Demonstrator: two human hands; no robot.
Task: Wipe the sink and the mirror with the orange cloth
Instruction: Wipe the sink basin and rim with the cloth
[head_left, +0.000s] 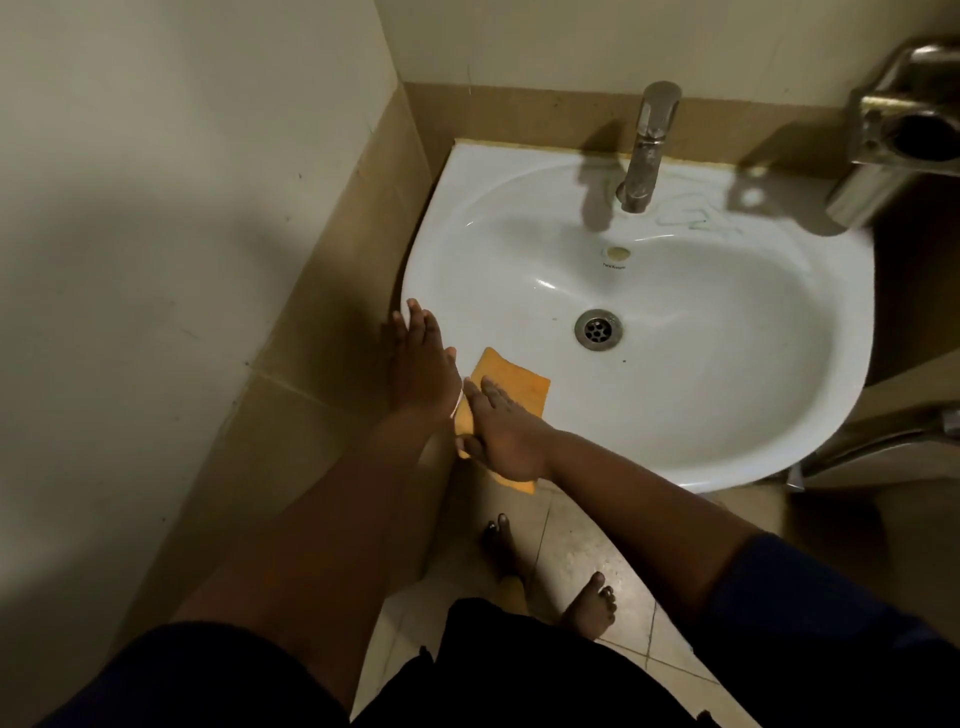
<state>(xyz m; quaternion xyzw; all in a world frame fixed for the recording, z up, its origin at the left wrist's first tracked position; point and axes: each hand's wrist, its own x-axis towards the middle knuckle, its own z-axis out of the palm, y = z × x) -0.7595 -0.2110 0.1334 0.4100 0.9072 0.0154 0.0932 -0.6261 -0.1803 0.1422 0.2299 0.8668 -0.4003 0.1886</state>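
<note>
**Cloth flat on the sink's near-left rim**

The cloth (511, 387) lay draped over the sink (727, 415) rim at about 8 o'clock from the drain (598, 326), one end reaching into the bowl, the other hanging over the outer edge. The right hand (501, 436) pressed it down with straight fingers, palm flat, not curled round it. The left hand (421, 358), also flat and straight-fingered, rested on the rim just beside it at 9 o'clock, holding nothing.

To wipe well, the right palm probably should keep even pressure and carry the cloth along the rim's curve, folding the hanging end in so it does not slip off toward the floor. The left hand could brace the rim.

The wall (182, 208) stood close at 9 o'clock, leaving little room on that side. Open room lay across the bowl toward 3 o'clock. The tap (647, 150) at 12 o'clock and a metal fitting (904, 140) at 2 o'clock would need working around; faint marks showed on the ledge right of the tap. No mirror was in view.
</note>
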